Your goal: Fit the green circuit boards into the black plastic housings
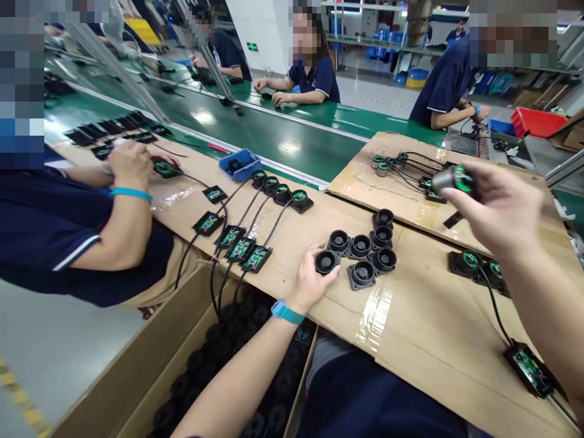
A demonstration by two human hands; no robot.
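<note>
My left hand (306,281) is closed on a black round plastic housing (326,262) with a square flange, at the cardboard's front. Just right of it several more open black housings (362,246) stand grouped. Raised over the right side, my right hand (508,204) pinches a silvery metal cylinder (444,180) with a green part at its end, perhaps a small motor core. Below that hand lie black housings with green windings (469,261), and a black cable runs to a boxed circuit board (529,368).
Wired housings (281,193) and circuit boards (241,248) lie left of centre, near a blue bin (239,164). A co-worker's hand (132,161) works at far left. Below the edge, a carton (132,365) holds many black parts. More cylinders (382,164) lie on the back cardboard.
</note>
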